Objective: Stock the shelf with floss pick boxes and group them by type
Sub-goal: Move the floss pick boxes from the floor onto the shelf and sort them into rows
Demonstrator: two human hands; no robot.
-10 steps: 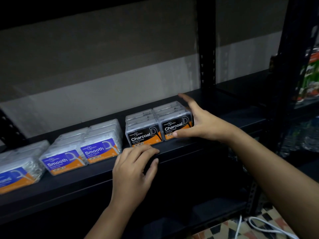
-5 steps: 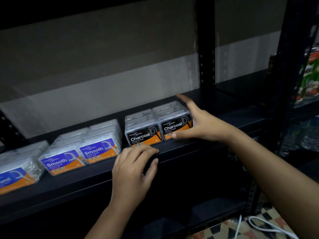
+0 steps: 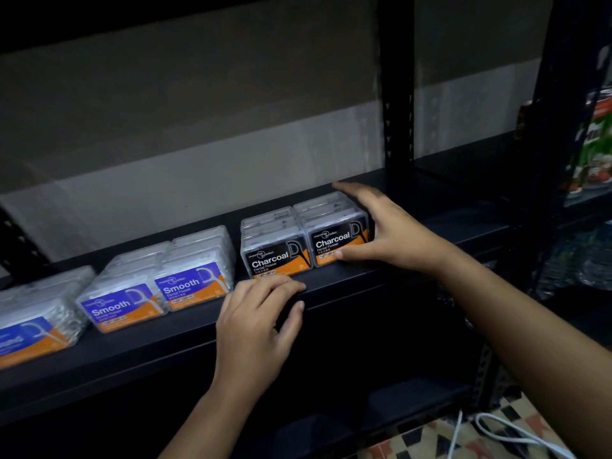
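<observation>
My right hand (image 3: 394, 233) is spread wide against the right-hand Charcoal floss pick stack (image 3: 334, 226): the thumb lies along the low front edge of its label, the fingers reach over the far top corner, and the palm sits flat on its outer side. It grips nothing; I judge it to be there as a flat stop to square that row against its neighbour. Just left of it stands the second Charcoal stack (image 3: 275, 246), the two touching or nearly so.

My left hand (image 3: 255, 326) is loosely curled and empty, fingertips on the front lip of the black shelf (image 3: 347, 283) right below the second Charcoal stack, thumb down the shelf's face. I read that as bracing.

Further left of this hand, across a narrow gap, sit the Smooth floss pick boxes (image 3: 159, 286), with another blue-labelled stack (image 3: 33, 319) beyond; its name is too blurred to read. The types look kept apart by that gap.
</observation>
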